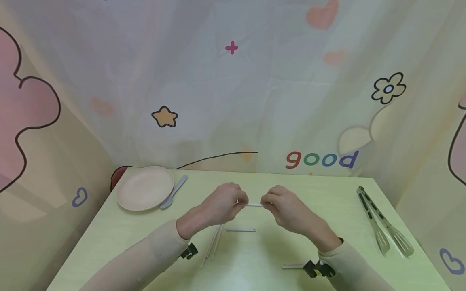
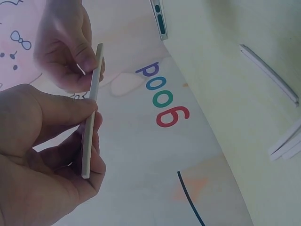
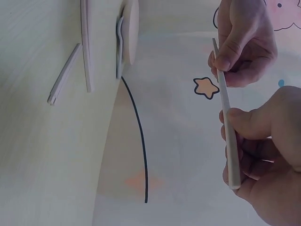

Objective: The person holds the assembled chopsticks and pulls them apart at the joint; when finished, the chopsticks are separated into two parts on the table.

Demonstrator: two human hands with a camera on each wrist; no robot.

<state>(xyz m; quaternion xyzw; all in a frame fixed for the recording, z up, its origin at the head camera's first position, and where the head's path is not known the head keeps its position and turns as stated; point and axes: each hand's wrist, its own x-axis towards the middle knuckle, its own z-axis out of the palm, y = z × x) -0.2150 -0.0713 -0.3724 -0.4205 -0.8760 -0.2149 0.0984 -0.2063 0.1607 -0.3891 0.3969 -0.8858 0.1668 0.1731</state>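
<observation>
Held piece: We are seeing one thin white stick (image 1: 254, 205) raised above the table (image 1: 338, 212), and the left hand (image 1: 227, 202) and the right hand (image 1: 287, 208) are holding it together.
Long axis: In the head view the white stick is running from left to right, almost level; in the left wrist view we are seeing it nearly upright, leaning only slightly.
Its ends: One end is pointing to the person's left and is lying along the curled left fingers; the other is pointing to the right, along the right fingers.
Left fingers: They are curling, and with the thumb they are pinching the stick, leaving only its thickness between.
Right fingers: They are pinching the same stick in the same manner, near its other half.
Sticks below: A pair of sticks (image 1: 240, 230) is lying left to right, parallel to the held one; a loose fan of sticks (image 1: 209, 250) is running away from the person.
Left side: A spoon (image 1: 174, 192) is lying just beside a plate (image 1: 145, 188).
Right side: Metal tongs (image 1: 386, 224) are pointing their slotted heads towards the person.
</observation>
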